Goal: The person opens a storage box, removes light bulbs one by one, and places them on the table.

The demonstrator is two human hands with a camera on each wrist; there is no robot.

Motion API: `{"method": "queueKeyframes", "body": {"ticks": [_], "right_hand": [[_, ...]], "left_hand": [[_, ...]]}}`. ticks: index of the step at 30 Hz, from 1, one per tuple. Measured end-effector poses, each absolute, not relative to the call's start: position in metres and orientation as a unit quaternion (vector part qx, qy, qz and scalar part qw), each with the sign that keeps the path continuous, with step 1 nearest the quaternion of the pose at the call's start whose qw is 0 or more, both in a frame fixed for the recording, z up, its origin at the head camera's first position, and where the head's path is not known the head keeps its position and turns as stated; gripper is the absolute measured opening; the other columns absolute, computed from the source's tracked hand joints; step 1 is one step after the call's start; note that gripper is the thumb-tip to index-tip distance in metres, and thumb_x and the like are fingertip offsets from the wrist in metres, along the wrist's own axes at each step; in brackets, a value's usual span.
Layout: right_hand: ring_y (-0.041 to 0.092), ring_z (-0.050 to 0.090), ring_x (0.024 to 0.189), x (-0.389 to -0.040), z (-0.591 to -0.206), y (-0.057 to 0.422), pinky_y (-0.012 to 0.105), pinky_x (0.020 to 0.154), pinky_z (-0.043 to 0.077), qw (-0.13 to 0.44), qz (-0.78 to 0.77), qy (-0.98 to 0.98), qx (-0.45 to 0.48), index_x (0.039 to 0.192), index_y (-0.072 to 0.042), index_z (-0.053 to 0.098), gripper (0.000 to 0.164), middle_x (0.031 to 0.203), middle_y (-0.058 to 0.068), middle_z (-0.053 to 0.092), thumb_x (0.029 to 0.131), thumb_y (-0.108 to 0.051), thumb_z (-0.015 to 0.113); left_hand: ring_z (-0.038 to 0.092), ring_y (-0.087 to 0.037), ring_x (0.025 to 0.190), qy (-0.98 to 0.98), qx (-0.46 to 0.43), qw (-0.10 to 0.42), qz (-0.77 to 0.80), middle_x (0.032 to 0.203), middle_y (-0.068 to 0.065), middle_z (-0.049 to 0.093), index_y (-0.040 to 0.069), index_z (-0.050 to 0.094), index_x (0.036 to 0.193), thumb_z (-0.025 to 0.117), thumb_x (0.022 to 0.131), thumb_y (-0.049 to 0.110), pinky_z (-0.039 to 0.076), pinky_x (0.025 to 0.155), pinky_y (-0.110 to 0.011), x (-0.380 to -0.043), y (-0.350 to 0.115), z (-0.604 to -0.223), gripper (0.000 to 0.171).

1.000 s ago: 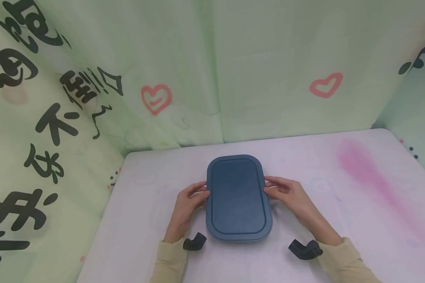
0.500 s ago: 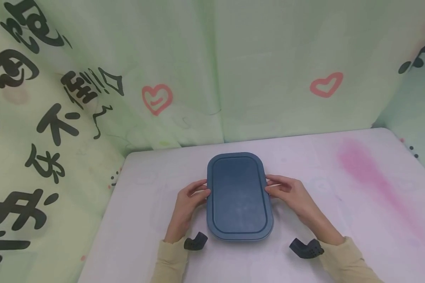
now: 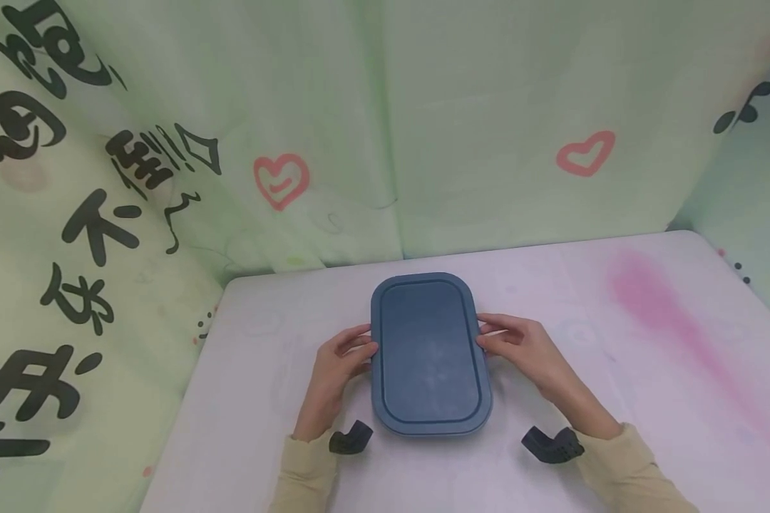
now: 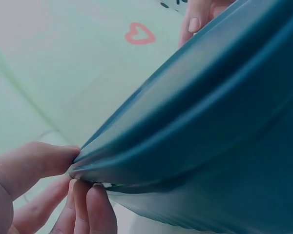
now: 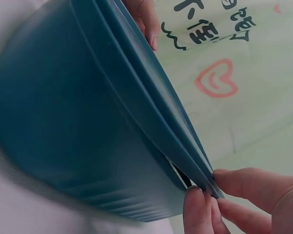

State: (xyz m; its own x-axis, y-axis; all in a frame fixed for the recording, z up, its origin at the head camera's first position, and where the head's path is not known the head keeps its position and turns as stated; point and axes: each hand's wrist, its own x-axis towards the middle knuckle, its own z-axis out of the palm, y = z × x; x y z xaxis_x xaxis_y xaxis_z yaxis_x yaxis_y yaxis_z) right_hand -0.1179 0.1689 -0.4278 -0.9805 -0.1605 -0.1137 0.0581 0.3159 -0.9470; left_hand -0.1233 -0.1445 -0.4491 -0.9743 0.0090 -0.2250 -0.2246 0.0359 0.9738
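Note:
A dark blue rectangular lid (image 3: pixel 431 353) with rounded corners and a raised inner border covers a deep blue box (image 5: pixel 63 112) standing on the table. My left hand (image 3: pixel 334 374) pinches the lid's left rim, thumb above and fingers beneath. Opposite it, my right hand (image 3: pixel 535 356) grips the right rim the same way. Both wrist views show a narrow gap between rim and box wall by the fingers. The box's inside is hidden.
The white table (image 3: pixel 263 427) carries a pink smear on its right. A green curtain (image 3: pixel 475 142) with red hearts and black writing hangs behind and at the left. Black curved wrist mounts (image 3: pixel 552 445) stick out from both sleeves.
The lid's far end has risen slightly in the head view, while its near end stays about level. Both hands keep their grip and have moved up very little.

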Motion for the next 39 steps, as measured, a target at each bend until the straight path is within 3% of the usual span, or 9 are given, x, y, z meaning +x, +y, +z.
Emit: {"method": "queueKeyframes", "body": {"ticks": [4,12,21,28,39], "right_hand": [[0.014,0.071,0.086,-0.118,-0.424,0.167,0.023,0.084,0.052,0.087,-0.575,0.813,-0.037,0.139,-0.001,0.054,0.053,0.114,0.018,0.068,0.093,-0.022,0.070],[0.016,0.072,0.089,-0.119,-0.417,0.163,0.036,0.092,0.054,0.093,-0.581,0.808,-0.037,0.141,-0.003,0.053,0.055,0.118,0.018,0.066,0.093,-0.024,0.070],[0.013,0.071,0.090,-0.122,-0.413,0.154,0.030,0.091,0.054,0.097,-0.601,0.792,-0.041,0.140,-0.002,0.052,0.055,0.121,0.020,0.062,0.093,-0.023,0.070],[0.016,0.072,0.088,-0.126,-0.412,0.138,0.036,0.093,0.054,0.112,-0.615,0.779,-0.044,0.139,0.000,0.051,0.053,0.117,0.020,0.063,0.094,-0.021,0.070],[0.022,0.070,0.097,-0.129,-0.410,0.110,0.036,0.088,0.057,0.124,-0.625,0.769,-0.053,0.136,0.000,0.052,0.048,0.120,0.021,0.064,0.094,-0.016,0.068]], "left_hand": [[0.068,-0.019,0.094,0.719,-0.079,0.085,0.685,0.115,-0.013,0.067,0.013,0.066,0.127,0.080,0.084,0.025,0.058,0.083,-0.034,-0.124,-0.146,-0.447,0.047],[0.067,-0.019,0.099,0.696,-0.074,0.093,0.709,0.119,-0.012,0.066,0.014,0.065,0.129,0.080,0.084,0.026,0.056,0.084,-0.035,-0.127,-0.153,-0.445,0.049],[0.065,-0.022,0.108,0.676,-0.078,0.104,0.726,0.125,-0.010,0.064,0.019,0.064,0.129,0.083,0.081,0.034,0.053,0.092,-0.038,-0.127,-0.165,-0.440,0.054],[0.065,-0.023,0.110,0.666,-0.086,0.099,0.734,0.127,-0.010,0.064,0.018,0.062,0.130,0.081,0.082,0.029,0.053,0.094,-0.038,-0.124,-0.179,-0.439,0.053],[0.062,-0.021,0.115,0.661,-0.103,0.103,0.736,0.133,-0.011,0.060,0.015,0.057,0.135,0.077,0.087,0.024,0.050,0.097,-0.037,-0.120,-0.208,-0.437,0.053]]}}
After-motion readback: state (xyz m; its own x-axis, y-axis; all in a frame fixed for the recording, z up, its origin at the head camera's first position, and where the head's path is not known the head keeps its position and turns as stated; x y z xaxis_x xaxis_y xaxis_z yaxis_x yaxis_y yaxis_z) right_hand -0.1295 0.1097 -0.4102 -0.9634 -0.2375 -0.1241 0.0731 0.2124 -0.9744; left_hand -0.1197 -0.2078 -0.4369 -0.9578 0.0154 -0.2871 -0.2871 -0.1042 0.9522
